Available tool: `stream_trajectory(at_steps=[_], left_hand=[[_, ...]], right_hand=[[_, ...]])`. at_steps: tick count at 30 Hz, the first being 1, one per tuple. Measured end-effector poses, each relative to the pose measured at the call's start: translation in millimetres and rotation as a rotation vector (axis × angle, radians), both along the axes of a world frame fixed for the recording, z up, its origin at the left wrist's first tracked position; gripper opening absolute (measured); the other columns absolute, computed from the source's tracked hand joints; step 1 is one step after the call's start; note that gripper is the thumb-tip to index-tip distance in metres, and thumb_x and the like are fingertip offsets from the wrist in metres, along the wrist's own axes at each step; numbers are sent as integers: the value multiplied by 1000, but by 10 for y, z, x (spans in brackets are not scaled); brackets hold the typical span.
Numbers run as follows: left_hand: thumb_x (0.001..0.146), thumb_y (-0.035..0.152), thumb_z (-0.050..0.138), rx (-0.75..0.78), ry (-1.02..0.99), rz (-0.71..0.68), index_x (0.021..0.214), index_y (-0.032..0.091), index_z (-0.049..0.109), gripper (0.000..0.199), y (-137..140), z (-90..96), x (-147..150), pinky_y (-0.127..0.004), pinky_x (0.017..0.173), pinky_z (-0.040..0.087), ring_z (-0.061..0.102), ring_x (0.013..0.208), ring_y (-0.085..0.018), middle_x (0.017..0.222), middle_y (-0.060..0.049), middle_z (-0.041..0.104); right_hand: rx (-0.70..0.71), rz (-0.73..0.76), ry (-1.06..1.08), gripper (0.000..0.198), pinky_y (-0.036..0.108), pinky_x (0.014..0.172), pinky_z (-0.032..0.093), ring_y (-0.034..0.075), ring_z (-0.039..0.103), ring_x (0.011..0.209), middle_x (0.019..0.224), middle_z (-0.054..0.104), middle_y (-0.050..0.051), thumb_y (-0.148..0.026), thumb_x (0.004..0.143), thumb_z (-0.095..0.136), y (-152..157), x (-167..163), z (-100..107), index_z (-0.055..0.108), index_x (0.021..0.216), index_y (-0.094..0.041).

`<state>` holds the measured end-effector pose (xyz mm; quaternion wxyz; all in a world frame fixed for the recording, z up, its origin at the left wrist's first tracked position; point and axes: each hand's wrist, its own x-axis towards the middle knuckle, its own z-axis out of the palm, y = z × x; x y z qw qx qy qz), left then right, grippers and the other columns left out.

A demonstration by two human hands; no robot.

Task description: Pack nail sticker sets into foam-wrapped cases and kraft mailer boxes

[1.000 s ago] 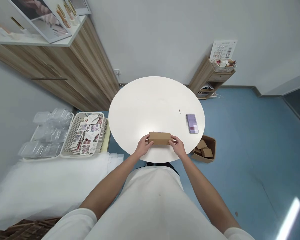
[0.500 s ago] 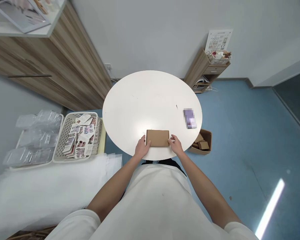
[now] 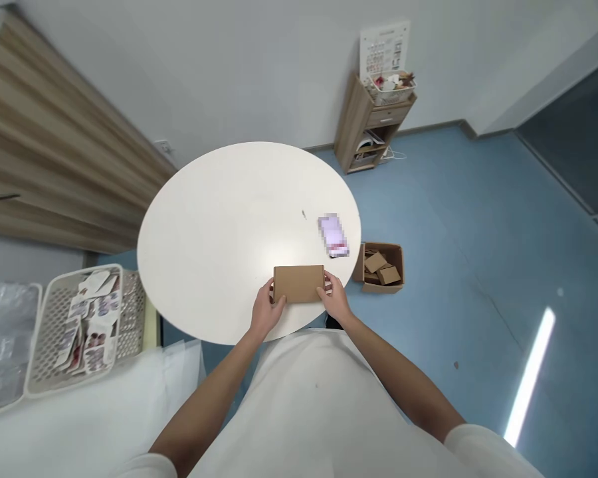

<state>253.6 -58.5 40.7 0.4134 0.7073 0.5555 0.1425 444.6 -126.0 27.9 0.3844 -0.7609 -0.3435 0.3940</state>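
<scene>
Cardboard box (image 3: 299,284), matte brown, rectangular and crisp-edged, is held between the left hand (image 3: 267,312) and the right hand (image 3: 335,300), which grip its short ends, thumbs toward its near edge. It is over the near part of a smooth white counter (image 3: 219,232) with a curved rim; whether they touch is unclear. To the right, an open carton (image 3: 385,289) contains smaller brown boxes (image 3: 389,275).

The box (image 3: 299,284) partly hides the left hand (image 3: 266,312) and right hand (image 3: 335,302), while pixelation blurs the purple item (image 3: 333,234).
</scene>
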Motion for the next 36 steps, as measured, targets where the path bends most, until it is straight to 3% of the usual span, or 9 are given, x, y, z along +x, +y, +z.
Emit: stream_trajectory(at_steps=[6,9,13,17,20,23,27,32,36], left_hand=[[74,35,52,-6,-30,-295,130,24,28,62,-207,120,1343,-33,75,44,51,88,-19,106,-8,51],[72,35,55,-104,-71,-432,131,21,28,66,-283,14,2093,-34,80,42,50,95,-20,110,-10,49],[71,35,56,-322,-29,-499,130,18,30,67,-365,-246,2957,-35,83,41,49,101,-23,115,-13,46],[68,34,60,-394,5,-534,130,19,31,70,-402,-450,3537,-38,90,35,44,108,-26,118,-13,45],[66,35,62,-403,-12,-555,131,18,28,75,-379,-493,3826,-37,92,34,43,111,-26,123,-14,42],[66,35,63,-387,-77,-608,132,19,26,76,-343,-446,4022,-37,94,34,42,113,-26,126,-13,40],[67,33,63,-336,-111,-637,132,20,28,75,-318,-343,4038,-38,98,30,33,121,-28,131,-11,38],[70,34,59,-367,-18,-620,126,16,37,63,-313,-331,3553,-40,98,31,37,120,-28,132,-13,38],[75,34,52,-393,-31,-495,120,15,44,49,-349,-347,2962,-34,87,42,52,105,-22,119,-13,51]], right_hand=[[-15,-296,-26,59,29,73,48,18,50,92,112,41,9,-37,72,50,-639,1121,94,35,127,-24],[-76,-410,-29,63,30,76,47,19,50,94,112,41,9,-39,71,51,-956,1678,15,33,129,-23],[-167,-513,-9,63,31,79,46,20,50,97,116,41,10,-41,69,51,-1243,2254,-168,36,127,-21],[-206,-597,-4,68,33,86,42,21,49,101,120,42,10,-43,67,53,-1352,2626,-315,35,128,-19],[-165,-618,-18,71,33,88,41,22,46,107,124,40,11,-42,67,53,-1351,2827,-340,31,130,-19],[-95,-594,-41,72,34,92,38,21,40,116,131,36,10,-41,70,51,-1339,2969,-333,22,133,-21],[-129,-614,-80,77,38,98,31,23,26,126,140,23,10,-40,69,52,-1357,2975,-384,17,135,-18],[-125,-491,-99,66,39,97,32,22,32,123,135,33,10,-34,71,50,-1304,2679,-462,26,130,-19],[-65,-242,-121,55,36,89,40,21,42,114,129,39,10,-27,72,48,-1080,2380,-401,35,125,-20]])
